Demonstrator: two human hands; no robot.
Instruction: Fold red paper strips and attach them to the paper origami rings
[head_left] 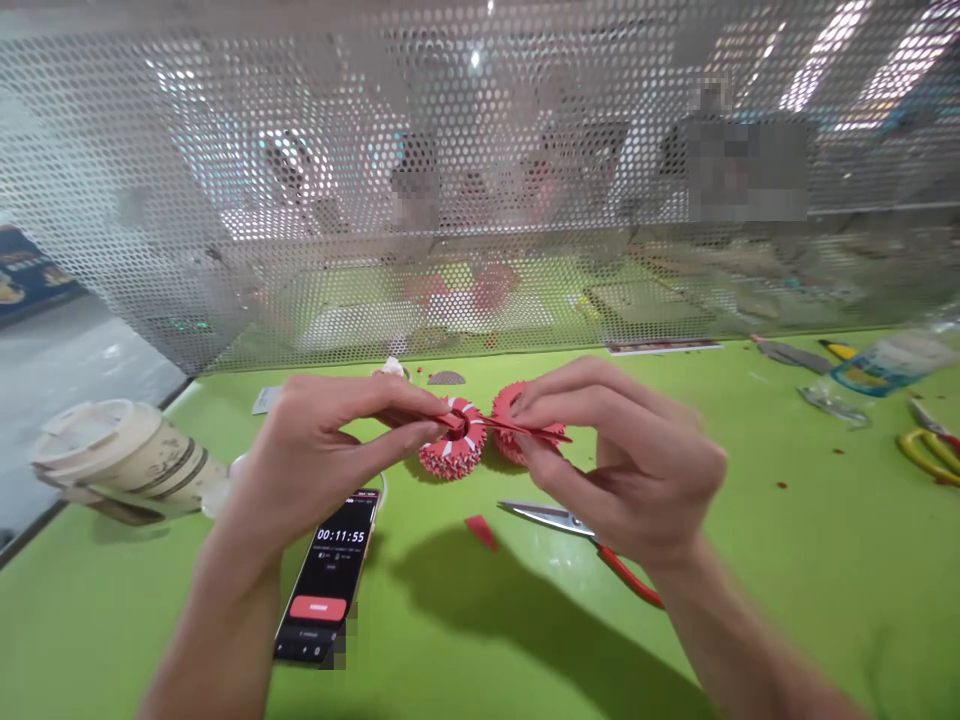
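Observation:
Between thumb and fingers, my left hand (300,450) pinches a folded red paper piece (444,420). My right hand (622,455) is closed on a thin red paper strip (553,433) that points toward the left hand; whether the two pieces are joined is hard to make out. Just behind the fingertips on the table are two frilled red rings, one with white streaks (454,458) and another (504,405) partly covered by the right hand. Scissors with red handles (551,517) lie below the right hand. Near them is a small red scrap (481,531).
A phone with a running timer (322,575) lies by my left forearm. At the left, a lidded paper cup (142,455) lies tilted. To the right are a plastic cup (889,365) and yellow-handled pliers or scissors (926,450). A perforated screen (480,230) stands behind the table.

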